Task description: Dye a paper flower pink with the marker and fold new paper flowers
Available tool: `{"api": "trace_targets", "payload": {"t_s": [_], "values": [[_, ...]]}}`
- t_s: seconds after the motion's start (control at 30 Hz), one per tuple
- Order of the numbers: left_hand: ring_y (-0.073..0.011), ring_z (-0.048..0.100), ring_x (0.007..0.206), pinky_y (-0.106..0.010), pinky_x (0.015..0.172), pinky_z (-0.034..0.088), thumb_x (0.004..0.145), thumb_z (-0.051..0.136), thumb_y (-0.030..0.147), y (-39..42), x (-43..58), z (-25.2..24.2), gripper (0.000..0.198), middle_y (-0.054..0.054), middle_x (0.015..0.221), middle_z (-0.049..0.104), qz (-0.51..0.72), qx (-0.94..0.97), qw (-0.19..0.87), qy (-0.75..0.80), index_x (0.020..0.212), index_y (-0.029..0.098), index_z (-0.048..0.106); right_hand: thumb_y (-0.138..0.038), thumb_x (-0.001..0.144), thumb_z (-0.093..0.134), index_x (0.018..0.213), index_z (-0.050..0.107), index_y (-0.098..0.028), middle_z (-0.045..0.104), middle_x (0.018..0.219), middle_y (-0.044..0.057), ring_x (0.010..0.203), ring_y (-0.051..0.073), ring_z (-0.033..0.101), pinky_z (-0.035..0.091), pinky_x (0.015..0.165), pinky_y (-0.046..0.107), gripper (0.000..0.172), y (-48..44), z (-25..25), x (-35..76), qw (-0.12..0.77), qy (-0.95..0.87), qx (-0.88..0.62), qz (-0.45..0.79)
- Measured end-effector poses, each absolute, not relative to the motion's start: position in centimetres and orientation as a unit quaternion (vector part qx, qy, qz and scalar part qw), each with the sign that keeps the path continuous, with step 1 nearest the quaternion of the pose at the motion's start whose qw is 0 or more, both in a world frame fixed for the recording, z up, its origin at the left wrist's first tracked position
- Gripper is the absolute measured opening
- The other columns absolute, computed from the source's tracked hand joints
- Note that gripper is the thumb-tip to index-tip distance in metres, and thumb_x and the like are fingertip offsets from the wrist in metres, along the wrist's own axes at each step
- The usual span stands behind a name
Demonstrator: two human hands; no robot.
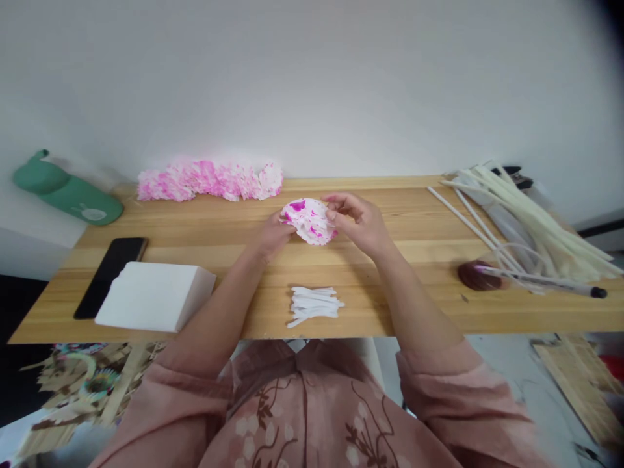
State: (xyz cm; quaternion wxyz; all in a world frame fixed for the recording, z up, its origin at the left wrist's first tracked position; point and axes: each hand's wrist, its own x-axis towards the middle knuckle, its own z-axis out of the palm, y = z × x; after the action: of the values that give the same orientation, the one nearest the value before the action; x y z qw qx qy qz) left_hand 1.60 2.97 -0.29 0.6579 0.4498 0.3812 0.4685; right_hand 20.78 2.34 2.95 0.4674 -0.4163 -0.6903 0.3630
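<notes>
Centre frame, over counter (439, 227): ruffled tissue flower (310, 221), white with magenta blotches, edges grasped by left grip (272, 235) and right grip (359, 221). Below: loose white strips (314, 305). Upper left: fluffy pink garland (209, 180), green bottle (65, 192). Left: phone (111, 274), paper block (156, 296). Right: pale sticks (526, 221). Wood-grain top, white wall.

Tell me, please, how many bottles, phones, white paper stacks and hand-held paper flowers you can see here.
Green plastic bottle: 1
Black flat phone: 1
White square paper stack: 1
Pink-and-white paper flower, held by left hand and right hand: 1
Total: 4
</notes>
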Motion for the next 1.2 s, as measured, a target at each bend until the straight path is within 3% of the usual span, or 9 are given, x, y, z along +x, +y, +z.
{"api": "trace_targets", "payload": {"t_s": [0.27, 0.5, 0.63, 0.83, 0.97, 1.2], "values": [[-0.0304, 0.066, 0.097, -0.048, 0.087, 0.049, 0.057, 0.076, 0.036, 3.3, 1.3, -1.0, 0.045, -0.012, 0.094, 0.068, 0.453, 0.485, 0.655, 0.361, 0.094, 0.016, 0.060, -0.035, 0.079, 0.064, 0.101, 0.066, -0.023, 0.061, 0.074, -0.002, 0.070, 0.013, 0.058, 0.050, 0.075, 0.030, 0.026, 2.5, 2.6, 20.8, 0.481, -0.669, -0.416, 0.386], [-0.0246, 0.066, 0.091, -0.037, 0.083, 0.049, 0.048, 0.082, 0.033, 3.3, 1.2, -1.0, 0.046, -0.006, 0.088, 0.070, 0.475, 0.413, 0.700, 0.336, 0.087, 0.017, 0.063, -0.034, 0.080, 0.065, 0.102, 0.066, -0.023, 0.059, 0.075, -0.002, 0.068, 0.011, 0.056, 0.048, 0.071, 0.028, 0.025, 2.5, 2.6, 20.9, 0.485, -0.663, -0.409, 0.398], [-0.0238, 0.066, 0.087, -0.036, 0.080, 0.050, 0.049, 0.083, 0.033, 3.1, 1.3, -0.4, 0.045, -0.006, 0.087, 0.071, 0.478, 0.406, 0.702, 0.337, 0.087, 0.016, 0.064, -0.038, 0.082, 0.065, 0.104, 0.065, -0.024, 0.062, 0.080, -0.001, 0.075, 0.014, 0.059, 0.049, 0.075, 0.030, 0.026, 2.5, 2.5, 21.0, 0.490, -0.669, -0.398, 0.394], [-0.0254, 0.066, 0.092, -0.040, 0.086, 0.049, 0.049, 0.082, 0.026, 3.2, 1.4, -0.3, 0.042, -0.006, 0.085, 0.071, 0.487, 0.408, 0.686, 0.354, 0.086, 0.015, 0.064, -0.044, 0.082, 0.065, 0.095, 0.064, -0.024, 0.066, 0.111, 0.005, 0.106, 0.020, 0.061, 0.052, 0.084, 0.034, 0.024, 2.3, 2.9, 20.9, 0.501, -0.698, -0.385, 0.338], [-0.0212, 0.065, 0.087, -0.038, 0.088, 0.047, 0.051, 0.081, 0.024, 3.5, 1.4, -0.9, 0.036, -0.004, 0.081, 0.068, 0.500, 0.416, 0.669, 0.360, 0.082, 0.015, 0.065, -0.038, 0.083, 0.064, 0.083, 0.064, -0.023, 0.067, 0.109, 0.006, 0.106, 0.020, 0.061, 0.050, 0.089, 0.037, 0.015, 2.0, 3.3, 20.8, 0.499, -0.732, -0.377, 0.270], [-0.0190, 0.064, 0.086, -0.036, 0.087, 0.046, 0.056, 0.079, 0.024, 3.7, 1.3, -1.1, 0.034, -0.004, 0.084, 0.067, 0.476, 0.446, 0.662, 0.369, 0.086, 0.015, 0.065, -0.031, 0.082, 0.065, 0.080, 0.065, -0.023, 0.069, 0.107, 0.005, 0.104, 0.021, 0.062, 0.047, 0.094, 0.042, 0.007, 2.1, 3.2, 20.7, 0.481, -0.758, -0.389, 0.205]]}}
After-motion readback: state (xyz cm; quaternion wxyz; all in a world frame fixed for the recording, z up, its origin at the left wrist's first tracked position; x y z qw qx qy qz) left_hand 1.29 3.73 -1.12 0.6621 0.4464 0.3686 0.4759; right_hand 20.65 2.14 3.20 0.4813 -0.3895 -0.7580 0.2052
